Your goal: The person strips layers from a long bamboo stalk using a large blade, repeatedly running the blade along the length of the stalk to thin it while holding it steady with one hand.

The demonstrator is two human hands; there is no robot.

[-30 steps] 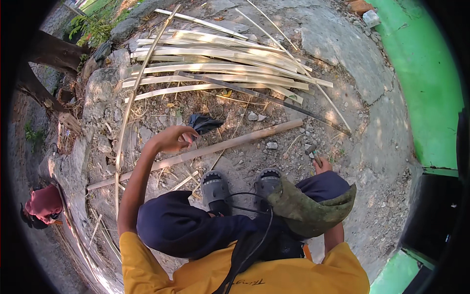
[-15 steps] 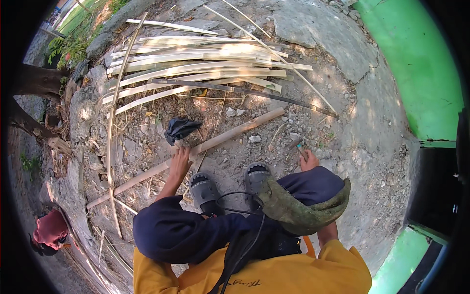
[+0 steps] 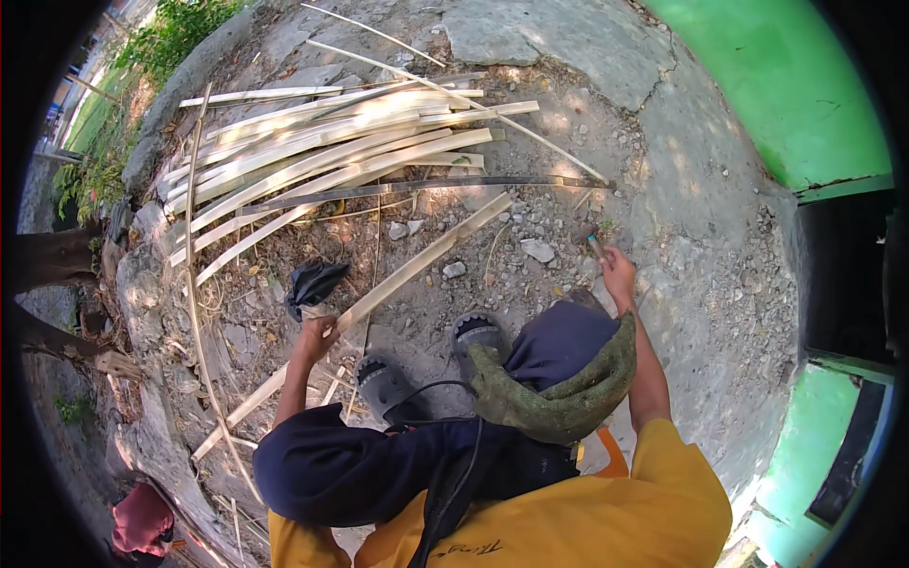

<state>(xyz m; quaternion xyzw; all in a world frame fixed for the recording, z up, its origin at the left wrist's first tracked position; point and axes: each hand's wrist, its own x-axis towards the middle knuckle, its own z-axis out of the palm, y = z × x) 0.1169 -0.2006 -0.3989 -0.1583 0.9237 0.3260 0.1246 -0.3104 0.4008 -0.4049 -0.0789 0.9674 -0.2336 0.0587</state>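
My left hand (image 3: 315, 339) is closed on a long bamboo strip (image 3: 426, 260), which lies slantwise over the ground with its pale side up. Just beyond those fingers is a crumpled black plastic bag (image 3: 315, 287), with a pale piece (image 3: 320, 310) between it and the hand; its kind is unclear. Off to the right, my right hand (image 3: 617, 273) grips a small hammer (image 3: 595, 245) by its handle, which has a teal band. Its dark head is hard to make out against the gravel. That arm is stretched forward, clear of the strip.
Several split bamboo strips (image 3: 312, 142) lie in a pile ahead, beside a dark strip (image 3: 426, 187). A long thin strip (image 3: 192, 246) runs down the left. Loose stones (image 3: 538, 250) dot the ground. A green wall (image 3: 786, 85) stands right; tree trunks (image 3: 57, 260) stand left.
The bamboo strip has turned from its brownish face to its pale face, still under my left hand. My right hand has reached farther forward with the hammer. The view has shifted.
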